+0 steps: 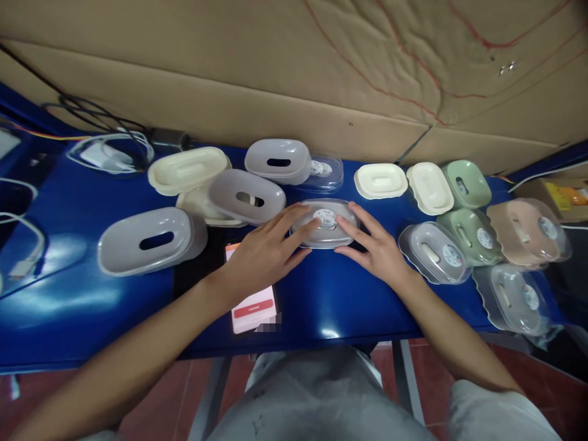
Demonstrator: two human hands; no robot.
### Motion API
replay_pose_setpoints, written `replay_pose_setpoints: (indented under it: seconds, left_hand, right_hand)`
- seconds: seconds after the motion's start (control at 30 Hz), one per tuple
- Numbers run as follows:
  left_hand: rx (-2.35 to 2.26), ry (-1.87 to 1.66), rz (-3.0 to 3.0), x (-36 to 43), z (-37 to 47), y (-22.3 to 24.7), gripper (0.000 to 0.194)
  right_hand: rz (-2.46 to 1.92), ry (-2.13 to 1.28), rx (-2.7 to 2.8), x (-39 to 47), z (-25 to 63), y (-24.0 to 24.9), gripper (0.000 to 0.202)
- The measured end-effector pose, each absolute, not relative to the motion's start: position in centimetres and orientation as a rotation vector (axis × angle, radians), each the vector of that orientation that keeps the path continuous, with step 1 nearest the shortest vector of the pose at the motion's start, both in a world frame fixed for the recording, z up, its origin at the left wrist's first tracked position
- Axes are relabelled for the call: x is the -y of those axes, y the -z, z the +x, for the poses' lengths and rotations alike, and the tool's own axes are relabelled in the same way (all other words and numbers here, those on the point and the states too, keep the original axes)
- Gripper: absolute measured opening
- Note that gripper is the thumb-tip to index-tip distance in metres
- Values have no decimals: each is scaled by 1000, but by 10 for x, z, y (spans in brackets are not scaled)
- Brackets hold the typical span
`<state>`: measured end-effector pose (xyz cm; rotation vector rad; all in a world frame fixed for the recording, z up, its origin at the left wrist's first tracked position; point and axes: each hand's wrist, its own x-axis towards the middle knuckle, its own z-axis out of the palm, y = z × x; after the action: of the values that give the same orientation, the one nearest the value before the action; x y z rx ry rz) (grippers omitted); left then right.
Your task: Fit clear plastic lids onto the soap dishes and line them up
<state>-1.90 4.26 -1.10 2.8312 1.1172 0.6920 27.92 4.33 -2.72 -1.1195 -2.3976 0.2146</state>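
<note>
A clear oval plastic lid (337, 234) with a round white sticker lies on the blue tabletop in front of me. My left hand (269, 245) grips its left side, thumb at the near rim and a fingertip on the sticker. From the right, my right hand (376, 248) holds it, with the thumb at the near rim and fingers spread toward the far rim and sticker. Just left of the lid is a grey oval dish with a slot (248, 195), tilted on a cream dish (195, 205). Under my left forearm, a phone (255, 312) is partly hidden.
Another grey slotted dish (147, 245) stands at left; a grey one (278, 159) and a clear lid (328, 174) are behind. Cream dishes (381, 180) sit at back right. Several lidded soap boxes (434, 251) crowd the right. Cables (108, 153) lie back left, against a cardboard wall (229, 98).
</note>
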Motion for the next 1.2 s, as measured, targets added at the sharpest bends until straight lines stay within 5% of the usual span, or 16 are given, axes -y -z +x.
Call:
replay_pose_setpoints:
  seconds: [0.23,0.4,0.53,0.83,1.0,1.2]
  left_hand:
    - [-1198,-606,2780,-41,-19,13,57]
    - [-1194,-621,2740,-44,-21,16,54]
    - [-1074,-713,2651,-44,-20,19,54]
    - [-995,-908,2634,-37,-14,8,67]
    - [-1018,-776,2704,-39,-15,9,60]
    - [-981,-671,2780,-38,-13,10,57]
  right_hand:
    - [-1139,-77,2413,-38,274,25,79]
    - [-1139,-281,2388,-42,275,31,100]
    - [-1167,-311,2363,-42,275,27,93]
    - [-1610,167,1908,18,329,-32,80]
    - [-1936,509,1579,59,392,-18,76]
    - [-2011,419,1525,75,411,5,86]
